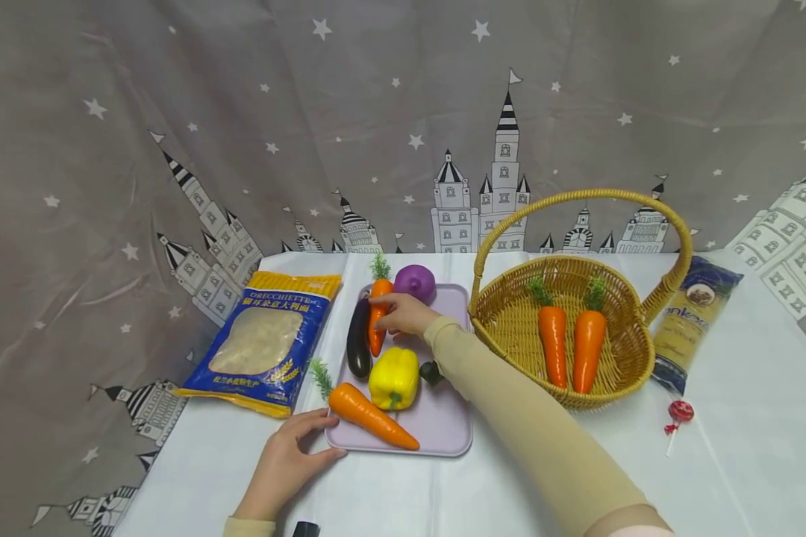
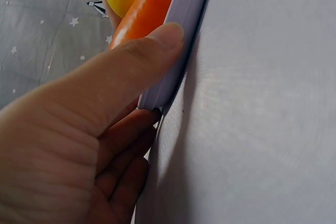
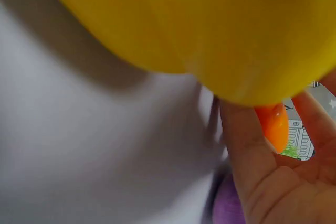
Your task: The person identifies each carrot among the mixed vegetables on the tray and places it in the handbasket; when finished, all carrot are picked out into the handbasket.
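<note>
My left hand [image 1: 285, 455] holds the near left corner of a lilac tray [image 1: 443, 429]; its thumb lies along the tray's side in the left wrist view. Over the tray's far part, my right hand [image 1: 408, 313] grips an upright-lying orange carrot [image 1: 376, 339] with a green top. A dark eggplant [image 1: 359, 339] lies left of that carrot, and a purple onion [image 1: 416, 283] sits behind it. Nearer me are a yellow bell pepper [image 1: 394, 378] and a second carrot [image 1: 372, 418]. The right sleeve partly covers a dark green vegetable [image 1: 432, 372]; its kind is unclear.
Right of the tray stands a wicker basket [image 1: 510, 328] with a tall handle and two carrots [image 1: 571, 347] inside. A blue-and-yellow pasta bag [image 1: 262, 339] lies on the left. Beyond the basket are another food packet [image 1: 688, 321] and a red lollipop [image 1: 680, 411].
</note>
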Demonstrator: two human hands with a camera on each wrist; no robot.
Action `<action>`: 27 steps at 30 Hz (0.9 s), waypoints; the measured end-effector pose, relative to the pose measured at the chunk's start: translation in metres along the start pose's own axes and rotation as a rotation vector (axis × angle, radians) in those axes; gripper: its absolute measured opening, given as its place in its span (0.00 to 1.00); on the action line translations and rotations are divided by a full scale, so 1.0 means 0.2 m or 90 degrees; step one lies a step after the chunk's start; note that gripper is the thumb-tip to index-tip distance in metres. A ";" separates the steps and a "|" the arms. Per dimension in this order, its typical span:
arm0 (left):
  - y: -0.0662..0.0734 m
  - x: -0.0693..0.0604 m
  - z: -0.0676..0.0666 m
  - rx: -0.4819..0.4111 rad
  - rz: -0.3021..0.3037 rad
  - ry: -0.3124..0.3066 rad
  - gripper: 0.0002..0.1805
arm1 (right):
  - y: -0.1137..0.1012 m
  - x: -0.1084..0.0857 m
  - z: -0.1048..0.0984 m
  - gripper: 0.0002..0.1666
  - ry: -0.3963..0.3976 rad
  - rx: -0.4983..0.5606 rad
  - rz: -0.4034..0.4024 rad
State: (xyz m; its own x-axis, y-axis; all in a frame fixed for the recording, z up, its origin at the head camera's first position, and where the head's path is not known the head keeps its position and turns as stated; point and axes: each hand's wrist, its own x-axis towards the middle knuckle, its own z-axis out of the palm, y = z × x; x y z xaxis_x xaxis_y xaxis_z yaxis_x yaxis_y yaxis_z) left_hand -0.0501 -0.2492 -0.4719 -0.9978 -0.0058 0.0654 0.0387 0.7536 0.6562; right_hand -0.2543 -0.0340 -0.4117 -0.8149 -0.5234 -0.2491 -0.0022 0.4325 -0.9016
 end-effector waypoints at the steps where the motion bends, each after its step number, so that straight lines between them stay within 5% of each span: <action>1: 0.00 0.00 0.00 0.001 -0.001 -0.001 0.24 | -0.01 0.00 0.00 0.33 -0.003 -0.016 0.001; 16: 0.01 0.00 0.01 0.002 -0.035 -0.015 0.25 | -0.04 0.03 0.03 0.28 0.024 -0.128 0.042; 27: 0.01 0.01 0.00 0.004 -0.035 -0.018 0.25 | -0.04 0.04 0.05 0.23 0.081 -0.263 0.006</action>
State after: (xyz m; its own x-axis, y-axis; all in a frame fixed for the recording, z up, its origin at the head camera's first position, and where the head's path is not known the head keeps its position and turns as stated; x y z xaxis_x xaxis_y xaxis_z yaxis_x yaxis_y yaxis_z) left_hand -0.0515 -0.2482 -0.4698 -0.9995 -0.0291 0.0083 -0.0166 0.7572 0.6530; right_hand -0.2552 -0.0501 -0.4106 -0.8809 -0.4345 -0.1879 -0.2054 0.7084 -0.6753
